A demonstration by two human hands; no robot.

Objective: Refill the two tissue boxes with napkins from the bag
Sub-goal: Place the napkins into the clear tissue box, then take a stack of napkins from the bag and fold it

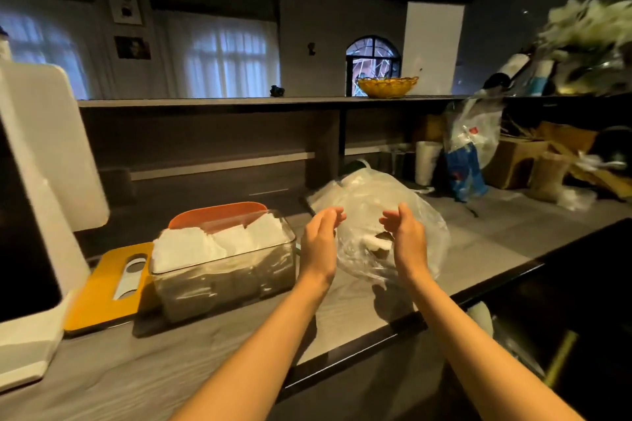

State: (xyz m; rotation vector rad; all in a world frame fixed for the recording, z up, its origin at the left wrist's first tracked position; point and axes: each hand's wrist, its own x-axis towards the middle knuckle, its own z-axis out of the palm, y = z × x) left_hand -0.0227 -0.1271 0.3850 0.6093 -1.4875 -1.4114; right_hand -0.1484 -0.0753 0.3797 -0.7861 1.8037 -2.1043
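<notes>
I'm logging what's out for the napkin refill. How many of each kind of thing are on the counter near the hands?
Clear tissue box with napkins: 1
Lids, orange and yellow: 2
Clear plastic bag: 1
Hands, left hand and right hand: 2
Total: 6

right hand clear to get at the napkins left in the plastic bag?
Probably yes. The right hand hovers open just over the plastic bag, and the napkins show beside it. Only loose plastic film may lie between.
</notes>
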